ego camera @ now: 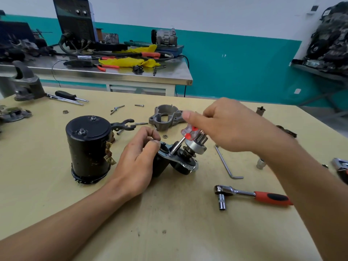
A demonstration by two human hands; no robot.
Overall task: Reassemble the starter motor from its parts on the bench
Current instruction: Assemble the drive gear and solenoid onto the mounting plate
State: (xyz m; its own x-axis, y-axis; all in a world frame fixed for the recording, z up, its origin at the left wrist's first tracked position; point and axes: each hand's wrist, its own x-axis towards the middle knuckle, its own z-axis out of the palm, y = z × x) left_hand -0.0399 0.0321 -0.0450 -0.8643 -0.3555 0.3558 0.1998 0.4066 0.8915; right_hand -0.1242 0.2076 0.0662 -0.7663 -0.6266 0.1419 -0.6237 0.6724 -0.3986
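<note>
Screwdriver work on a starter motor at a smooth tan bench (169, 223), with teal-and-white walls behind.
At centre the left hand (135, 159) grasps the black, round starter motor assembly (181, 167). The right hand (231, 127) grips one clear-and-red screwdriver (190, 132), its steel tip on the assembly's plate. One black cylindrical motor body (88, 147) stands left, one grey cast housing (165, 116) far. To the right lie one bent hex key (226, 163), one chrome ratchet (252, 194) and two sockets (260, 163). A steel table (113, 74) stands far left.
</note>
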